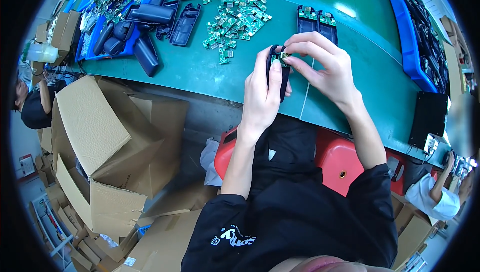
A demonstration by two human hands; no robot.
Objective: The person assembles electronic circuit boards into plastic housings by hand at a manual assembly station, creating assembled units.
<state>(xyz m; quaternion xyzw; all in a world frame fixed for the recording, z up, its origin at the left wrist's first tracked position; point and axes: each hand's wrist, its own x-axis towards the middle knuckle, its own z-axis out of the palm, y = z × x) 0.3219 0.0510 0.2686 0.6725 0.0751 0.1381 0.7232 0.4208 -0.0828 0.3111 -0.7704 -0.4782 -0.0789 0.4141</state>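
Note:
My left hand [263, 92] is closed around a black plastic housing [285, 79], held upright above the front part of the green bench. Between the thumb and fingers of my right hand [324, 67] is a small green circuit board [284, 56], at the upper end of that housing. Whether the board touches the housing's inside cannot be made out. Just beyond my right hand lie two black housings with boards [327, 24] in their upper ends, side by side. A loose pile of small green circuit boards [235, 22] is spread on the bench to the left.
Black housing shells [150, 14] are heaped at the left, partly over a blue bin [95, 47] with more boards. Another blue bin [406, 42] of black parts stands right. Open cardboard boxes [95, 127] fill the floor at left; red stools [340, 159] stand near me. Other people work at both sides.

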